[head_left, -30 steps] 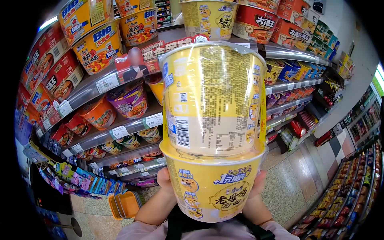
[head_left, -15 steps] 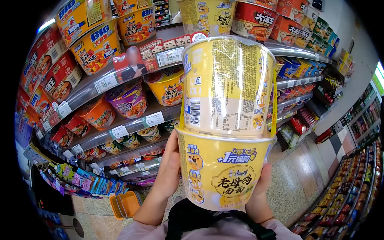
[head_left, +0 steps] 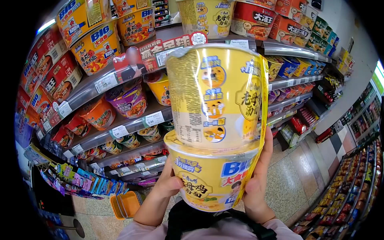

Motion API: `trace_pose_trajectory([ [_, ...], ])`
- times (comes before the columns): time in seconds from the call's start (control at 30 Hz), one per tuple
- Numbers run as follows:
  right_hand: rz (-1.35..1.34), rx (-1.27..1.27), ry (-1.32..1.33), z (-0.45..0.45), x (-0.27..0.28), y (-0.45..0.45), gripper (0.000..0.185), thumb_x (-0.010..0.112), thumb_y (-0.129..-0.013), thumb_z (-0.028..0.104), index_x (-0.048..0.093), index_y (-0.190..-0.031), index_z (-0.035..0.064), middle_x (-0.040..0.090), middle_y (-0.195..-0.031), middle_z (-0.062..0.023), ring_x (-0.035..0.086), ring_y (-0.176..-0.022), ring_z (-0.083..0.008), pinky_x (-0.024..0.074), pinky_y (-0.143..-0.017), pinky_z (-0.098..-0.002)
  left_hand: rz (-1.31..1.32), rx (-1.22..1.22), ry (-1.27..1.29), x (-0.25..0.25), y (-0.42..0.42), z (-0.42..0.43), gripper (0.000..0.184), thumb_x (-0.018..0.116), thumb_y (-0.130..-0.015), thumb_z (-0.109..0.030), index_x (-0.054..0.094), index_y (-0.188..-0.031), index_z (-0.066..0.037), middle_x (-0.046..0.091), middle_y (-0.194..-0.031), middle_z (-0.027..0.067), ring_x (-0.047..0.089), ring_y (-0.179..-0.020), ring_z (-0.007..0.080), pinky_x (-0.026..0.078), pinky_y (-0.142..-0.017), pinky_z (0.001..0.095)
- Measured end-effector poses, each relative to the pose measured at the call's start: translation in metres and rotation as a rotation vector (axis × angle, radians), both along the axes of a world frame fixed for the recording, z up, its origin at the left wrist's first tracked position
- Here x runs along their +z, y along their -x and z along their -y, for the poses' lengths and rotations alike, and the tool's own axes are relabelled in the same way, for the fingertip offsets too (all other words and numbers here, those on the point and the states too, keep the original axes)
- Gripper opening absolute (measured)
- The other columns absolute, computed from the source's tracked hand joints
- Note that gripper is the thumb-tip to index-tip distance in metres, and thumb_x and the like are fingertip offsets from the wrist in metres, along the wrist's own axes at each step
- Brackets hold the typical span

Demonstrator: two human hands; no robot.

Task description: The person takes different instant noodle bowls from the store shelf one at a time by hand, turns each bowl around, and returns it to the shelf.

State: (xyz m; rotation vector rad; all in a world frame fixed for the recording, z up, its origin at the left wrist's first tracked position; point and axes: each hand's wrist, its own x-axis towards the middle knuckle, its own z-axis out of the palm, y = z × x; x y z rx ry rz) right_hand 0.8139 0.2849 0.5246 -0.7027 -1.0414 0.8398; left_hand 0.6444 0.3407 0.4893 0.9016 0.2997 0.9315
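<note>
Two yellow noodle tubs, an upper one (head_left: 200, 96) and a lower one (head_left: 212, 174), are stacked and bound by a yellow strap (head_left: 264, 96) in clear wrap. Both of my hands hold the lower tub, held up in front of the shelves. My left hand (head_left: 169, 180) grips its left side, thumb on the front. On the right side my right hand (head_left: 258, 182) presses its thumb to the tub, its other fingers partly hidden behind. The upper tub shows round pictures and part of its black lettering.
Shelves of noodle tubs (head_left: 96, 52) with price tags (head_left: 154, 119) rise ahead and to the left. An orange basket (head_left: 124, 205) stands on the floor (head_left: 292, 172) at lower left. Racks of packaged snacks (head_left: 348, 188) line the right.
The strapped tubs moved right, then back left, and have turned so that different printed sides face me. My right hand has shifted higher along the lower tub.
</note>
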Motion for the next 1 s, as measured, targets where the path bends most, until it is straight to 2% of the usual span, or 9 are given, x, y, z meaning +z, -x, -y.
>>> trace_pose_trajectory([
  [0.1,0.103,-0.105,-0.007,-0.002,-0.007,-0.002,0.106,0.054,-0.073,0.064,-0.005,-0.140,0.0076,0.013,-0.144,-0.0121,0.021,-0.131,-0.0232,0.0209,-0.105,-0.0378,0.086,-0.041,0.032,-0.008,-0.001,-0.003,0.101,0.078,-0.060,-0.039,0.021,-0.133,0.001,0.045,-0.126,0.0146,0.050,-0.111,0.0210,0.043,-0.091,0.0336],
  [0.17,0.022,-0.143,0.050,0.000,0.000,0.004,0.100,0.042,-0.075,0.070,-0.007,-0.140,0.0109,0.012,-0.144,-0.0123,0.019,-0.131,-0.0238,0.0204,-0.106,-0.0386,0.084,-0.063,0.014,-0.006,-0.003,-0.004,0.099,0.077,-0.060,-0.040,0.023,-0.132,0.001,0.047,-0.125,0.0147,0.052,-0.110,0.0216,0.044,-0.090,0.0342],
  [0.3,0.132,-0.134,0.000,-0.003,-0.010,-0.005,0.097,0.034,-0.076,0.072,-0.008,-0.140,0.0120,0.013,-0.144,-0.0120,0.020,-0.131,-0.0244,0.0204,-0.106,-0.0390,0.121,-0.039,-0.024,-0.007,-0.005,-0.002,0.098,0.073,-0.063,-0.048,0.024,-0.133,0.000,0.043,-0.128,0.0162,0.048,-0.113,0.0254,0.042,-0.093,0.0391],
  [0.37,0.069,-0.101,-0.010,-0.004,-0.011,-0.004,0.098,0.035,-0.076,0.072,-0.009,-0.140,0.0115,0.014,-0.144,-0.0117,0.022,-0.131,-0.0251,0.0208,-0.106,-0.0389,0.090,-0.048,-0.079,-0.018,-0.004,-0.006,0.099,0.068,-0.066,-0.055,0.023,-0.135,-0.001,0.039,-0.132,0.0175,0.045,-0.116,0.0295,0.039,-0.096,0.0432],
  [0.47,-0.046,-0.039,0.062,-0.003,-0.009,0.000,0.098,0.035,-0.077,0.072,-0.009,-0.140,0.0113,0.015,-0.144,-0.0114,0.023,-0.130,-0.0249,0.0212,-0.105,-0.0392,0.426,-0.181,-0.115,-0.039,-0.003,-0.010,0.084,0.061,-0.075,-0.050,0.026,-0.134,-0.002,0.043,-0.129,0.0162,0.047,-0.114,0.0274,0.041,-0.095,0.0423],
  [0.57,0.027,-0.005,0.028,-0.004,-0.011,0.001,0.098,0.037,-0.076,0.071,-0.009,-0.140,0.0133,0.014,-0.144,-0.0102,0.022,-0.131,-0.0237,0.0207,-0.106,-0.0391,0.476,-0.146,0.337,-0.056,0.003,-0.007,0.052,0.067,-0.072,-0.028,0.050,-0.113,0.000,0.059,-0.105,0.0111,0.058,-0.092,0.0242,0.049,-0.081,0.0347],
  [0.73,-0.012,0.048,0.018,0.005,0.000,0.007,0.098,0.041,-0.075,0.070,-0.008,-0.140,0.0145,0.013,-0.144,-0.0084,0.019,-0.132,-0.0214,0.0189,-0.106,-0.0382,0.413,-0.135,0.221,-0.051,0.004,-0.008,0.064,0.066,-0.074,-0.033,0.039,-0.122,0.001,0.052,-0.115,0.0115,0.053,-0.102,0.0222,0.045,-0.087,0.0341],
  [0.8,-0.103,0.109,0.041,0.009,0.002,0.005,0.106,0.056,-0.074,0.058,-0.010,-0.138,0.0057,0.000,-0.144,-0.0156,0.012,-0.133,-0.0269,0.0149,-0.106,-0.0400,0.362,-0.118,0.142,-0.049,0.004,-0.008,0.069,0.066,-0.074,-0.035,0.035,-0.125,0.001,0.049,-0.119,0.0117,0.050,-0.106,0.0214,0.043,-0.089,0.0338],
  [1.0,-0.106,-0.008,-0.010,0.010,0.002,-0.002,0.110,0.062,-0.070,0.055,-0.009,-0.139,0.0064,-0.001,-0.145,-0.0156,0.009,-0.134,-0.0273,0.0132,-0.107,-0.0402,0.042,0.062,-0.045,-0.009,0.003,0.001,0.079,0.061,-0.079,-0.039,0.022,-0.134,0.002,0.039,-0.132,0.0116,0.042,-0.119,0.0187,0.037,-0.096,0.0325],
])
